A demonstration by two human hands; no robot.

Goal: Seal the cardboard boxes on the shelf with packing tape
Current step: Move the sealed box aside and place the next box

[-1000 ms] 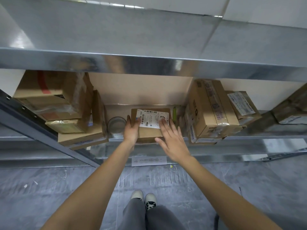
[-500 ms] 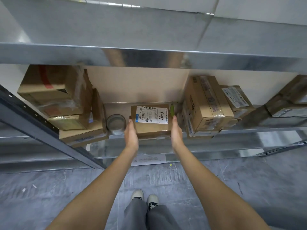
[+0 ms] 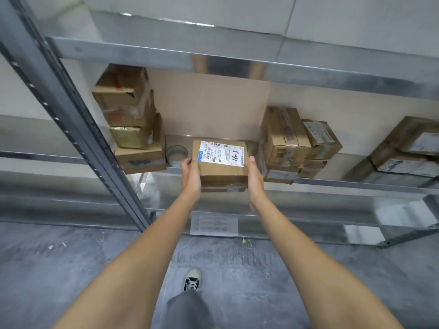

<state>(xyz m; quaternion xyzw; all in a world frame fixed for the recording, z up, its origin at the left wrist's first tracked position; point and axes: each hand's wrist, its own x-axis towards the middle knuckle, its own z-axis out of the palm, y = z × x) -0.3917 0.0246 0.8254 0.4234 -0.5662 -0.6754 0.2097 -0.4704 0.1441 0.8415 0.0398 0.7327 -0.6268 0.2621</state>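
A small cardboard box [image 3: 222,170] with a white shipping label on top sits at the front edge of the metal shelf [image 3: 332,182], in the middle of the view. My left hand [image 3: 191,174] grips its left side and my right hand [image 3: 254,176] grips its right side. A roll of clear packing tape [image 3: 176,155] lies flat on the shelf just left of the box, behind my left hand.
A stack of taped boxes [image 3: 129,119] stands at the left, another stack [image 3: 288,143] at the right, more boxes [image 3: 408,150] far right. A large cardboard sheet [image 3: 209,105] leans at the back. A slanted steel upright [image 3: 71,119] crosses left. Upper shelf beam [image 3: 237,65] overhead.
My right hand left the box's top and took hold of its right side. The box now sits closer to the shelf's front edge between both hands. The view has shifted left.
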